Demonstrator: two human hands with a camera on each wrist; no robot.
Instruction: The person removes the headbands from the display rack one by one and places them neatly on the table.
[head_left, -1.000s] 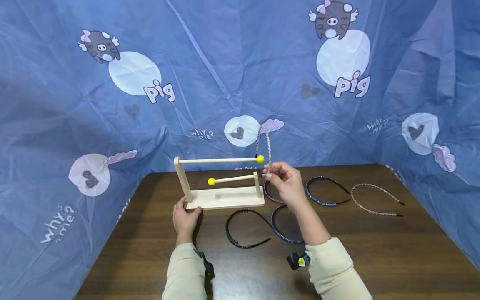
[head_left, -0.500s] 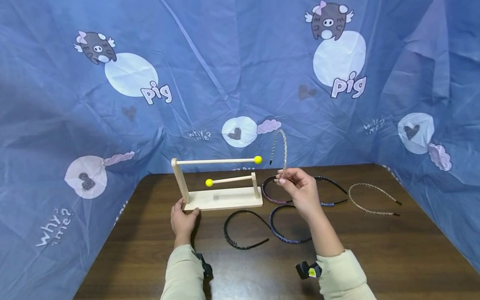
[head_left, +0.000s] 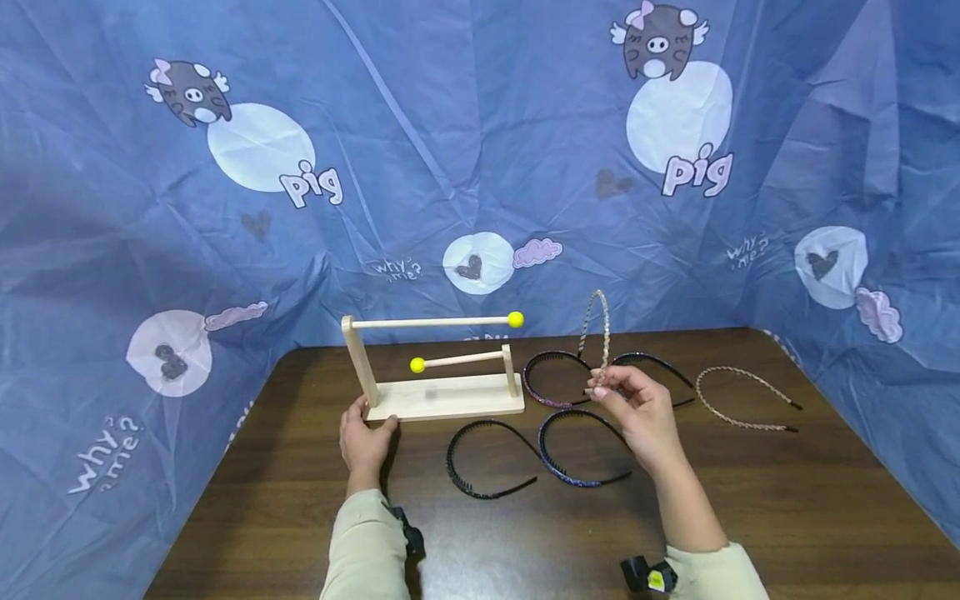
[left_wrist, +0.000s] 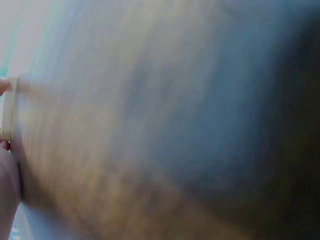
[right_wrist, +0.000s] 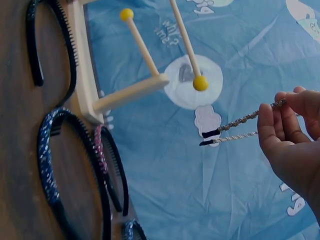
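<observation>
My right hand [head_left: 645, 421] pinches a thin braided headband [head_left: 606, 329] near one end, its arch standing up above the table. In the right wrist view the headband's [right_wrist: 242, 120] two dark tips point away from the fingers. A wooden stand [head_left: 442, 400] has two horizontal rods, each ending in a yellow ball; both rods are bare. At the stand's left front corner my left hand [head_left: 365, 442] grips the base, thumb in front. The left wrist view is mostly blurred, with part of the hand [left_wrist: 7, 180] and pale wood [left_wrist: 8, 115] at its left edge.
On the brown table [head_left: 517, 550] lie a black toothed headband [head_left: 453, 462], a blue glittery one [head_left: 558, 473] and a pinkish one [head_left: 529, 387]. Another blue headband [head_left: 663, 362] is partly behind the right hand. A beige braided headband [head_left: 742, 426] lies farther right. Blue printed cloth [head_left: 420, 167] hangs behind.
My right hand has moved right and lower, carrying the braided headband away from the ball end of the upper rod. The left hand keeps its grip on the stand's base.
</observation>
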